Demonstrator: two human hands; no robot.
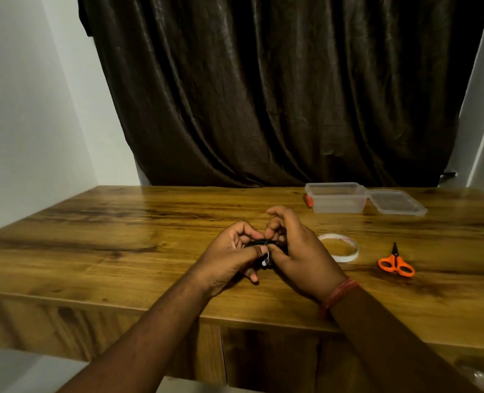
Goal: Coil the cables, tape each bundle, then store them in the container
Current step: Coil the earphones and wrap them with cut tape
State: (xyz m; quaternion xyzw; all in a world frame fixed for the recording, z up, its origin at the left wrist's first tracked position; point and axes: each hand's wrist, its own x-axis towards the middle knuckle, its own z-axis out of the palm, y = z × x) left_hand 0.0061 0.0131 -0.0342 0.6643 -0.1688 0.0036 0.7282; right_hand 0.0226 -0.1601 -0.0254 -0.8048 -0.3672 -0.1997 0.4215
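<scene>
Hands met over the middle of the tabletop (93, 236), both working one black cable bundle (259, 243). We noted the left hand (229, 256) with its fingers curled round the left side of the bundle, thumb on top. The right hand (297, 251) pinched the bundle's right side, fingers bent, index raised. A small silver connector (265, 260) hung just below the grip, between the two hands. Most of the cable was hidden by the hands, so we could not tell how many loops it held or whether any tape was already on it.

Tape roll (338, 248) lay flat just beside the right hand, partly behind it. Orange-handled scissors (396, 263) lay further right, closed. The clear container (336, 197) stood open near the far edge, its lid (396, 206) touching its right side; we saw no cables inside.

Our judgement: coiling stage, taping not yet done.

Risks from here, as we read them:
- One hand must let go to reach the tape; a loose hold by the other would let the coil spring open.
- The dangling connector could snag and drag a loop out.
- Tape might stick to itself or the fingers if handled single-handed.
- Scissors sat well apart from the bundle, making for an awkward reach.
</scene>
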